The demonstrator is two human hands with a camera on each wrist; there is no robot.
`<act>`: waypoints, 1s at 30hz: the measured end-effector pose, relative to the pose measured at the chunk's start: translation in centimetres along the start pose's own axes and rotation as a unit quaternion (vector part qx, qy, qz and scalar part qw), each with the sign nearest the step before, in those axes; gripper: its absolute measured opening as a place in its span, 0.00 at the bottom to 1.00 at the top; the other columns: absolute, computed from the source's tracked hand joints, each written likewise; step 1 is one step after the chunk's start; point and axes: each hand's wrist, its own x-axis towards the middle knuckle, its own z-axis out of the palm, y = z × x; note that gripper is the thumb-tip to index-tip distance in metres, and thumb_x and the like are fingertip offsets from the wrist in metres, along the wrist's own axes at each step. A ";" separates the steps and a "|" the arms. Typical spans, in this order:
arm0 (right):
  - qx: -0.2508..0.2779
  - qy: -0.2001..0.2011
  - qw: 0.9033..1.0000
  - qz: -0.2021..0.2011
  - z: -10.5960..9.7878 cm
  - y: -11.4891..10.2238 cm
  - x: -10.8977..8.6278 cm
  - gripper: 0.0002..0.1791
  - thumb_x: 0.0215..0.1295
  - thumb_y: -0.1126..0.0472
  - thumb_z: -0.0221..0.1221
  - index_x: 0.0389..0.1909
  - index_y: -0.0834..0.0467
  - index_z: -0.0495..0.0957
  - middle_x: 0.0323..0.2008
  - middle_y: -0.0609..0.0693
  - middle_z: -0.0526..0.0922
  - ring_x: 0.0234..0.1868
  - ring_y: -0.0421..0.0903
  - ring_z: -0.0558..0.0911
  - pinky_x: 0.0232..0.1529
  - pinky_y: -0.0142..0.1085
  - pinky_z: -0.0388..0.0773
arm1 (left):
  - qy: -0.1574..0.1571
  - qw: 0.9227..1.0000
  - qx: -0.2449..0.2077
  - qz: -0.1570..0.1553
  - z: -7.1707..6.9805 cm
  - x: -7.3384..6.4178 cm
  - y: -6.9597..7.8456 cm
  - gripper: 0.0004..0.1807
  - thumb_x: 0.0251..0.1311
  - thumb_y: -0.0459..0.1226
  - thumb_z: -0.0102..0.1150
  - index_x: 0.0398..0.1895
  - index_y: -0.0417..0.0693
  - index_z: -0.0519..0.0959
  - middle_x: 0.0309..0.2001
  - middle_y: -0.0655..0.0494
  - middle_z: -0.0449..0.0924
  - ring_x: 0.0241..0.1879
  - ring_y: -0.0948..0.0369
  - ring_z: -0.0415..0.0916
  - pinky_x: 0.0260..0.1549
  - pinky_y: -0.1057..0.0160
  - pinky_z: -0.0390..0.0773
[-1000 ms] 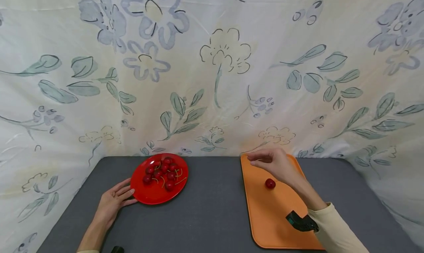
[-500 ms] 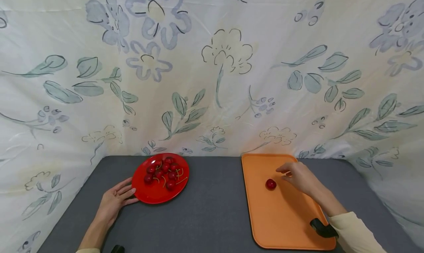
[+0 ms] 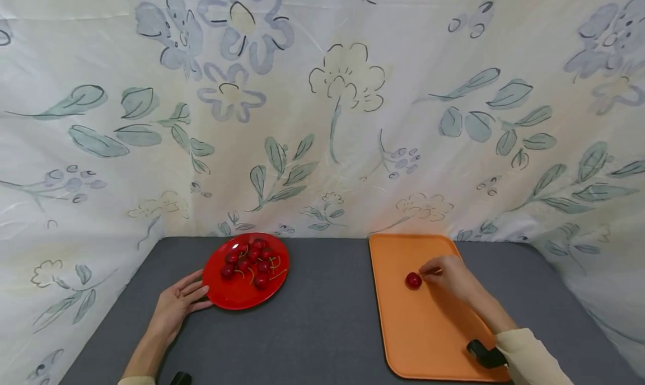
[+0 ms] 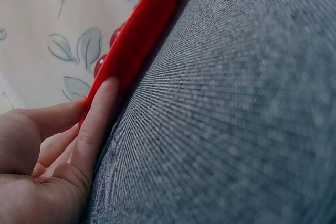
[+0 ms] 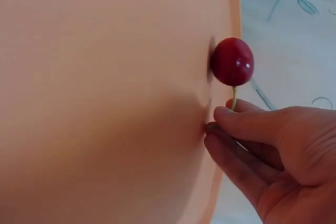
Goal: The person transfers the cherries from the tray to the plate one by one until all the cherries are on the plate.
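At the left, my left hand (image 3: 171,309) holds the rim of a red plate (image 3: 237,300), which carries several dark red cherries (image 3: 254,254) with stems. In the left wrist view the plate's rim (image 4: 142,40) sits between fingertips on both sides, one of them against its underside. On the right, a single cherry (image 3: 414,281) is on an orange tray (image 3: 403,340). My right hand (image 3: 453,278) pinches this cherry's thin green stem (image 5: 234,97) between thumb and fingers. The right wrist view shows the cherry close to the tray surface; whether they touch, I cannot tell.
A dark grey table (image 3: 322,318) lies under plate and tray, with a wide gap between the two. Behind it hangs a flower-patterned cloth (image 3: 347,150). A black strap device (image 3: 486,354) is on the right wrist.
My right hand swung from the tray's far left part rightward and nearer, then moved in to the lone cherry and took its stem. The left hand stays at the plate.
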 end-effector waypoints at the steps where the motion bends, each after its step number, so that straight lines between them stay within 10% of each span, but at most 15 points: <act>1: 0.002 0.008 1.000 0.006 0.1 0.1 -0.1 0.06 0.53 0.73 0.68 0.31 0.60 0.88 0.32 0.51 0.87 0.34 0.49 0.85 0.33 0.37 0.85 | 0.000 1.000 0.002 -0.001 0.0 0.0 0.0 0.36 0.69 0.34 0.57 0.76 0.39 0.54 0.54 0.56 0.78 0.44 0.70 0.81 0.46 0.57 0.84; 16: 0.110 0.040 0.988 0.100 -0.3 -1.0 0.0 0.08 0.56 0.62 0.70 0.37 0.59 0.89 0.32 0.50 0.88 0.37 0.46 0.86 0.33 0.31 0.82 | 0.014 1.000 0.000 -0.018 0.2 0.3 -0.1 0.37 0.68 0.34 0.58 0.76 0.40 0.54 0.53 0.54 0.79 0.43 0.68 0.82 0.45 0.58 0.84; 24: 0.365 -0.009 0.915 0.168 -0.4 -2.9 1.2 0.21 0.66 0.68 0.61 0.55 0.77 0.75 0.47 0.67 0.82 0.46 0.54 0.85 0.49 0.45 0.82 | 0.014 1.000 0.001 -0.011 0.2 0.2 -0.1 0.36 0.69 0.34 0.57 0.76 0.40 0.54 0.53 0.56 0.80 0.43 0.68 0.82 0.45 0.58 0.84; 30: 0.441 -0.004 0.882 0.169 -0.1 -4.3 2.4 0.23 0.67 0.68 0.60 0.59 0.77 0.71 0.51 0.65 0.81 0.46 0.45 0.86 0.56 0.49 0.77 | 0.007 1.000 0.003 -0.004 0.2 0.2 -0.2 0.36 0.69 0.34 0.57 0.76 0.40 0.54 0.53 0.56 0.79 0.44 0.68 0.82 0.45 0.58 0.84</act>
